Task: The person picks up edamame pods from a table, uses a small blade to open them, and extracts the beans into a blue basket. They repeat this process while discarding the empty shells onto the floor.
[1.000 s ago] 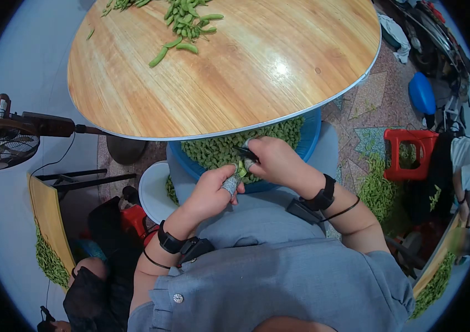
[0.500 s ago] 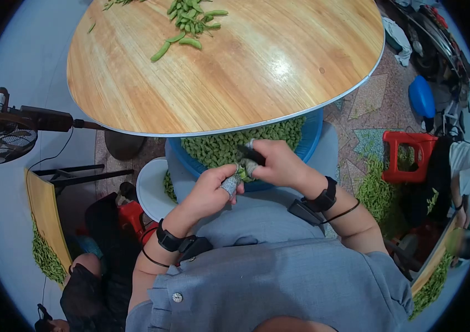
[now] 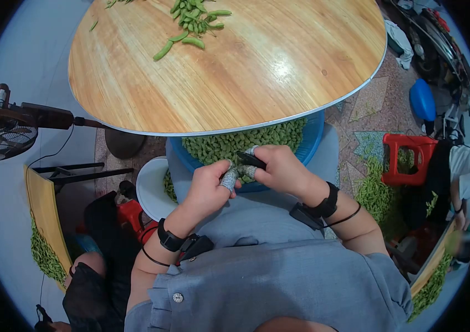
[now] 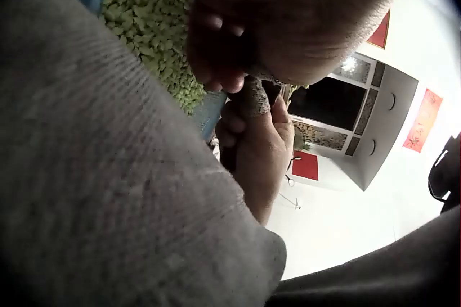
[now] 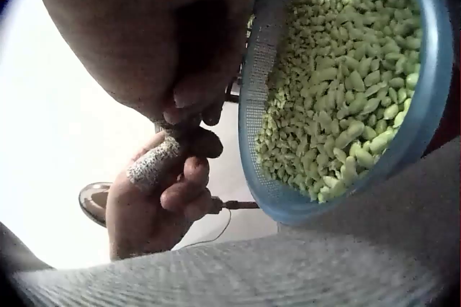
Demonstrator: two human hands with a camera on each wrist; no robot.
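Observation:
Over a blue basket (image 5: 430, 69) of shelled green beans (image 3: 212, 147), both hands meet fingertip to fingertip. The left hand (image 3: 207, 187) has curled fingers and a grey wrap on its thumb; it pinches a small green pod, mostly covered by the fingers. In the right hand (image 3: 280, 168), also with grey-wrapped digits, a small black-handled tool (image 3: 252, 160) is gripped, its tip hidden at the pod. The right wrist view shows the left hand (image 5: 155, 202) facing the dark underside of the right hand (image 5: 144, 41). Dark fingers hide the pod in the left wrist view.
A round wooden table (image 3: 235, 83) with several whole pods (image 3: 193, 42) overhangs the basket. A white bucket (image 3: 154, 190) stands at the left, a fan (image 3: 5, 130) beyond. Pods lie on the floor near a red stool (image 3: 410, 159).
The hands have drawn closer together, and the right hand has tilted the black tool flatter over the pod. Less of the green pod shows between the fingers.

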